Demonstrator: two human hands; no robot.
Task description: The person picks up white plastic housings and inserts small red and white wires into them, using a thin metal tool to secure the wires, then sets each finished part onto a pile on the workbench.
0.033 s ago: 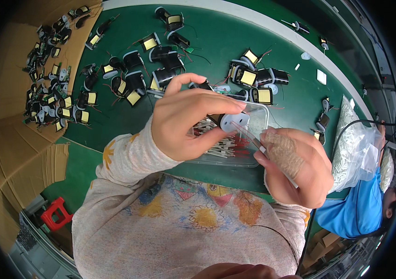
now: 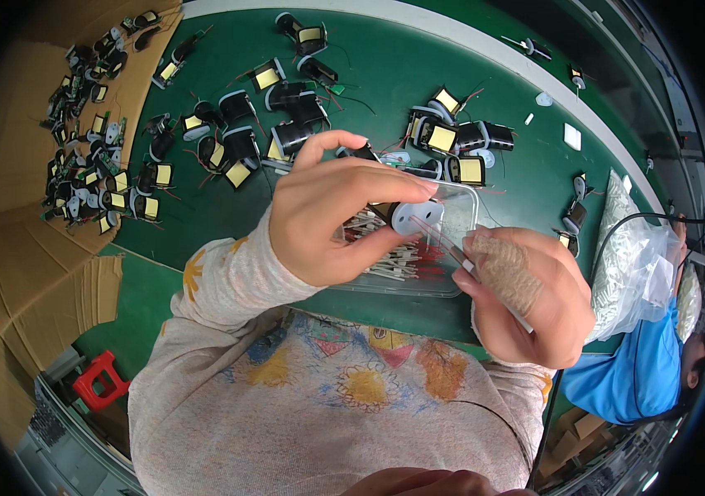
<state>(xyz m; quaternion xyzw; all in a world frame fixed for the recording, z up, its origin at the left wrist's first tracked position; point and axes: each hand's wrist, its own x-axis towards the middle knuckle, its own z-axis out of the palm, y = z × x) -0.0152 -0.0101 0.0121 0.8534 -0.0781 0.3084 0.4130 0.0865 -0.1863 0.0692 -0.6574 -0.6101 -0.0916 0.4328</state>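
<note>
My left hand point(image 2: 319, 215) grips a small black device with a grey oval end plate point(image 2: 417, 217) between thumb and fingers, its plate facing right. Small dark holes show in that plate. In my right hand point(image 2: 534, 298) is a pair of metal tweezers point(image 2: 458, 254), pinched, with tips at or just before the plate; whether they touch it, I cannot tell. Tan tape wraps one right finger. Below both hands sits a clear plastic box point(image 2: 466, 207), holding many white pieces with red wires point(image 2: 389, 263).
Black devices with yellow pads point(image 2: 241, 145) lie across the green table point(image 2: 369, 50), with another cluster point(image 2: 443, 136) at right. More fill a cardboard box point(image 2: 5, 174) at left. A clear bag of white parts point(image 2: 625, 264), a black cable point(image 2: 650, 217) and a person in blue point(image 2: 633, 372) are at right.
</note>
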